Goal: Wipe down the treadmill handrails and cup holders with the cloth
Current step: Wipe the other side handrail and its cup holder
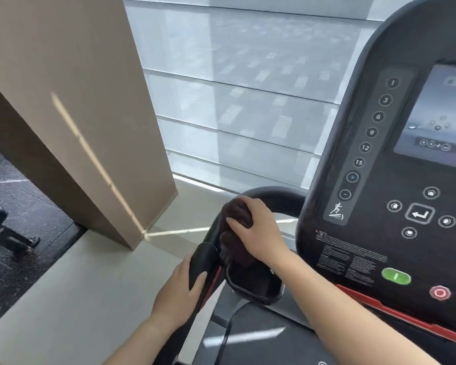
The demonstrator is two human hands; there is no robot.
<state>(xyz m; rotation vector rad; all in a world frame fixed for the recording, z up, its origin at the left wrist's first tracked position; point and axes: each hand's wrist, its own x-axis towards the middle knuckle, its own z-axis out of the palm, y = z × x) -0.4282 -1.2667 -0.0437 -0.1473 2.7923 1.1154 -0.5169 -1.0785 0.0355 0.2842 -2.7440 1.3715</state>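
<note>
The right hand (256, 230) presses a dark brown cloth (236, 219) against the curved black handrail (274, 194) at the left of the treadmill console (379, 206), its grip closed over the bunched fabric. The cloth hangs down to the rim of the black cup holder (253, 291) just below the hand. The left hand (181, 291) wraps the nearer handrail section (202, 262), grip closed around the bar, thumb on top.
</note>
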